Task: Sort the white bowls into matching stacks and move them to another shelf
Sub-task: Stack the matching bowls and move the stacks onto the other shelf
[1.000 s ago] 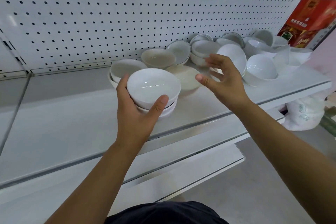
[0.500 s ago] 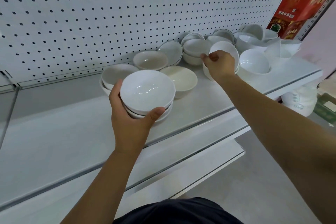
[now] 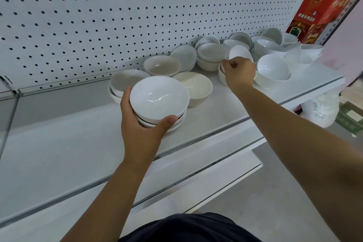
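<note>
Holding a short stack of white bowls in the left hand makes sense here. Fingers curl round the far side and the thumb hooks over the near rim, so the matching ones travel as one lot. It sits low over the shelf near the front edge; can't tell if it's touching. The right hand is over at the jumbled pile, thumb and fingers pinching the rim of a tilted bowl tipped up on edge. To me it looks the same shape as the stack, so probably next in. The cream bowl and green-rimmed bowl sit in between — mismatches, I'd guess. Which shelf they're headed for, no idea.
</note>
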